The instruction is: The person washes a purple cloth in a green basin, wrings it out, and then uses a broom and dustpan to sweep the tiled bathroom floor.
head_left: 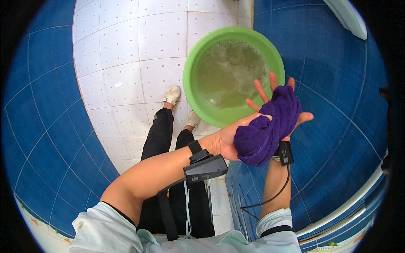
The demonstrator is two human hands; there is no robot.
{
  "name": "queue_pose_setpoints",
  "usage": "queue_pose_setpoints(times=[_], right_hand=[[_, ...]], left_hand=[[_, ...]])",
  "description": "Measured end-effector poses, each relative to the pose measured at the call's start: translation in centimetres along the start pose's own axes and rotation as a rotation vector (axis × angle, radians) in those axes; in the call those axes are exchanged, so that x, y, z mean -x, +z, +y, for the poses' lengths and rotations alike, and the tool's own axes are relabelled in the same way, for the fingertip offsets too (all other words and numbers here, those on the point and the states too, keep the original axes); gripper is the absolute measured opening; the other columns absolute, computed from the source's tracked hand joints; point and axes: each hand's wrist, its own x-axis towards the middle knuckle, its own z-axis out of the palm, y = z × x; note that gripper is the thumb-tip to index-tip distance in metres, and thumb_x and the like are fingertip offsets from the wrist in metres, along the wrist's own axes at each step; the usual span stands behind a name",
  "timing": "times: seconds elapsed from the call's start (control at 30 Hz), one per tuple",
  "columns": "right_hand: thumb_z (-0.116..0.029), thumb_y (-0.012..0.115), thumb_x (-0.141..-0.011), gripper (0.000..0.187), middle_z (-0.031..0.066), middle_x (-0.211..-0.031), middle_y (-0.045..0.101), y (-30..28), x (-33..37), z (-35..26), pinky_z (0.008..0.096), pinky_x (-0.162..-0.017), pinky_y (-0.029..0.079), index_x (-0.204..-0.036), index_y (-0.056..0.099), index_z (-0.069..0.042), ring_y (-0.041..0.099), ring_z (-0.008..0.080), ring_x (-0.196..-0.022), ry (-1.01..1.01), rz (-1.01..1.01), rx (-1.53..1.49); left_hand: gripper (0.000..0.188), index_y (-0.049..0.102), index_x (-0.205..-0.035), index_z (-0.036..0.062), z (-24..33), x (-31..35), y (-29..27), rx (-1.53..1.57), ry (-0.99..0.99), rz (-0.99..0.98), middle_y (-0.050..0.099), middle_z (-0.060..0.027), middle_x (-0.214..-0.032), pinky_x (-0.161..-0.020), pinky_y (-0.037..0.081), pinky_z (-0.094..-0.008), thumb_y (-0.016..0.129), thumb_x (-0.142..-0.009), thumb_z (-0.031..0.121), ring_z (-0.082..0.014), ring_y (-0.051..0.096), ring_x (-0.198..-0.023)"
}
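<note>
A bunched, twisted purple cloth, towel-like in texture, is up in the air beside the near right rim of a green basin. My left hand is closed around the cloth's left part, and some of its fingers are hidden by the folds. Across the palm of my right hand lies the rest of the cloth. That hand has its fingers stretched out and spread, with its thumb out to the right; the palm itself is covered. Cloudy, foamy water fills much of the basin.
White tiles with small red dots cover the floor. Blue tiled walls rise on both sides. My shoes are left of the basin. A white curved edge juts in at the upper right; thin metal bars stand below my hands.
</note>
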Motion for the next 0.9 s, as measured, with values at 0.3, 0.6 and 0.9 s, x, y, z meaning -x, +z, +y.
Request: queue_pose_setpoints(times=[0.3, 0.6, 0.9], right_hand=[[-0.008, 0.056, -0.087, 0.013, 0.0009, -0.079, 0.050, 3.8, -0.1, -2.8, 0.0403, -0.083, 0.052, -0.088, 0.044, -0.011, 0.055, 0.0133, -0.080, 0.255, 0.474, 0.315], [-0.004, 0.060, -0.077, 0.014, 0.0089, -0.068, 0.049, 2.5, -3.5, -0.1, 0.0323, -0.062, 0.042, -0.080, 0.047, -0.004, 0.051, 0.0198, -0.065, 0.142, 0.253, 1.723], [-0.001, 0.065, -0.066, 0.017, 0.0104, -0.079, 0.052, 9.9, 0.5, 1.0, 0.0358, -0.065, 0.048, -0.077, 0.052, -0.004, 0.056, 0.0286, -0.074, -0.233, -0.352, 1.820]], left_hand=[[0.077, 0.040, -0.129, 0.0014, 0.3, 3.0, 2.1, -0.684, 0.186, 0.147, 0.053, -0.0119, -0.116, -0.086, 0.049, -0.0329, 0.073, -0.076, 0.045, -0.0173, 0.057, -0.100], [0.064, 0.049, -0.115, -0.0030, 4.2, -0.7, -1.5, -1.783, -0.021, 0.650, 0.059, -0.0096, -0.102, -0.080, 0.044, -0.0291, 0.072, -0.074, 0.040, -0.0157, 0.054, -0.091], [0.065, 0.054, -0.117, 0.0044, 0.7, 3.0, -2.9, -0.661, 0.312, 0.552, 0.061, -0.0083, -0.107, -0.079, 0.050, -0.0289, 0.046, -0.088, 0.061, -0.0138, 0.060, -0.089]])
